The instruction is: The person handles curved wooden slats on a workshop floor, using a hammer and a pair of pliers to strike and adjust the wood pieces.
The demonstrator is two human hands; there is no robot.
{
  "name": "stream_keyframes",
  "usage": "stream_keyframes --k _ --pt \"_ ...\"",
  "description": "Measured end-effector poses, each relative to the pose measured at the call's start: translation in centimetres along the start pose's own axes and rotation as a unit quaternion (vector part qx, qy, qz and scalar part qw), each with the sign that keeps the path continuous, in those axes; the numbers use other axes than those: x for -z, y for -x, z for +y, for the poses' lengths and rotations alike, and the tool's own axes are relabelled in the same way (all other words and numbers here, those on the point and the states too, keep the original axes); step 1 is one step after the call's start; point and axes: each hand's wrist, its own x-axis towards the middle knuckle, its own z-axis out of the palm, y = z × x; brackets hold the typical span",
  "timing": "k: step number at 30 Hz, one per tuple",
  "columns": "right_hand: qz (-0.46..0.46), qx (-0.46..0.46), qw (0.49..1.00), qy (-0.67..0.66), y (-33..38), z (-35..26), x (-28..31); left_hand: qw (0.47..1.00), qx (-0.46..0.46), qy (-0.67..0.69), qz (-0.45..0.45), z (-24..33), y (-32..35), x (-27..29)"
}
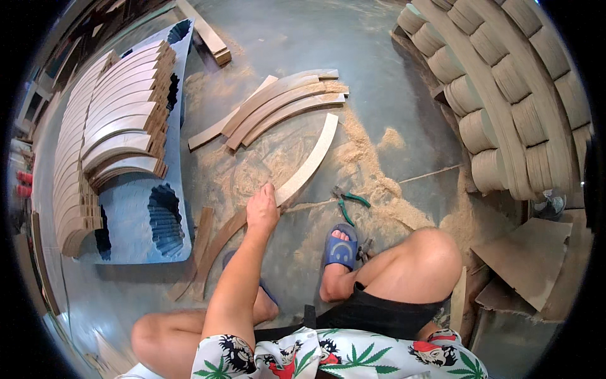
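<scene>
Head view: left fingers (pixel 269 191) in a narrow grip on a pale curved strip (pixel 309 163) (fingertips partly hidden, apparently).

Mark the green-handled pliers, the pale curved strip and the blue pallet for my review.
Green-handled pliers (pixel 344 196), head view: where the handles meet.
Pale curved strip (pixel 310 167), head view: mid-length, upper face.
Blue pallet (pixel 129 218), head view: bare top surface.

Floor (pixel 372 57) moderately lit, pale glare reflected at 8 o'clock, shadow cast beside stacked pieces (pixel 464 95) at 2 o'clock, edges bent by fisheye, corners blacked out, centre rendered clear
</scene>
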Motion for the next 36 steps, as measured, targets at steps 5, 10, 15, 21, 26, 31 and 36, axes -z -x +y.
stream_keyframes --k 5,10,15,21,26,31,36 --pt "-0.003 -0.012 1.000 -0.004 0.7 0.8 0.8 1.000 -0.012 -0.005 0.022 -0.1 3.6 -1.6" --pt "-0.003 -0.021 1.000 -0.012 1.3 1.4 1.3 1.000 -0.006 0.005 -0.003 0.0 5.4 -1.3" --pt "0.000 -0.028 0.999 -0.020 1.9 1.9 1.9 0.999 -0.016 0.043 0.007 0.1 6.5 -1.0" --pt "0.002 -0.042 0.999 -0.021 2.5 2.6 2.7 0.959 0.058 0.256 -0.108 -0.4 6.2 -2.7" --pt "-0.008 -0.048 0.999 -0.016 2.4 2.6 3.2 0.873 0.115 0.452 -0.143 -3.6 7.1 -6.0" --pt "-0.005 -0.062 0.998 -0.009 2.6 3.3 4.6 0.840 0.188 0.369 -0.351 -3.0 6.8 -2.3" --pt "-0.012 -0.059 0.998 -0.007 1.3 3.1 5.6 0.974 0.100 0.010 -0.202 -1.3 6.7 2.4"
